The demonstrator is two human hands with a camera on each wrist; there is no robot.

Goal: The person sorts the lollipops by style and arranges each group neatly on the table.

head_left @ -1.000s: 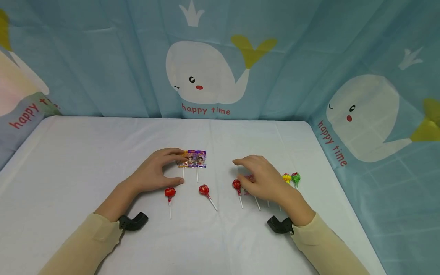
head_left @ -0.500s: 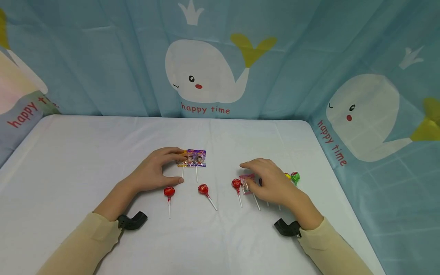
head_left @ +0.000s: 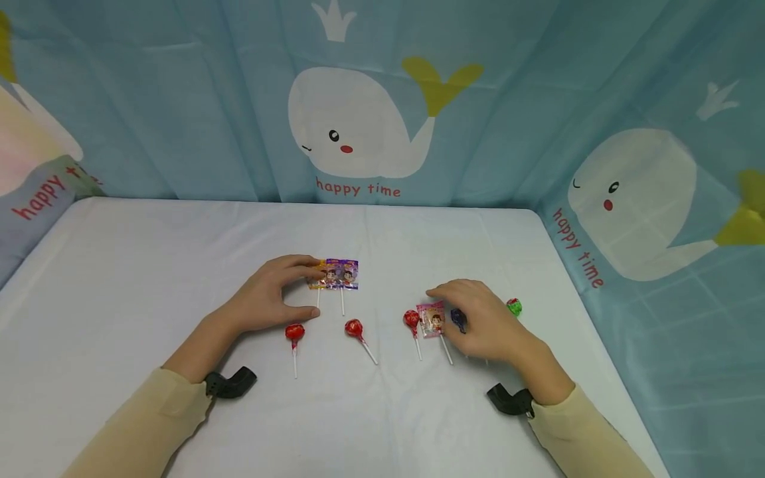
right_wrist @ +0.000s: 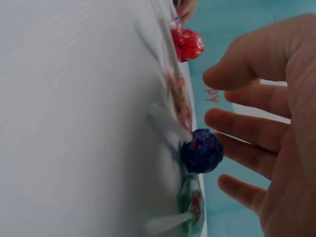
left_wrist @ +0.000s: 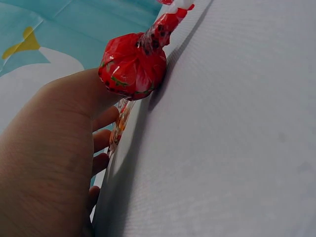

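Observation:
My left hand [head_left: 271, 295] rests with curved fingertips over the left edge of flat-wrapped purple and yellow lollipops [head_left: 342, 274]. Just in front of its thumb lies a round red lollipop [head_left: 295, 332], large in the left wrist view. My right hand [head_left: 484, 322] hovers over the right group, fingers spread and loosely bent in the right wrist view, holding nothing. Under and beside it are a pink flat-wrapped lollipop [head_left: 431, 319], a dark blue round one [right_wrist: 201, 150] and a green flat-wrapped one [right_wrist: 191, 197], which the hand hides in the head view.
Two more red round lollipops [head_left: 354, 328] lie between the hands, the other red lollipop [head_left: 411, 319] beside the pink wrapper. A green round lollipop [head_left: 514, 306] shows past the right hand. The white table [head_left: 179, 252] meets a blue whale-print curtain [head_left: 508, 99].
My right hand has moved right and slightly toward me, uncovering the pink wrapper and the dark blue lollipop and covering a yellow one. My left hand has stayed still.

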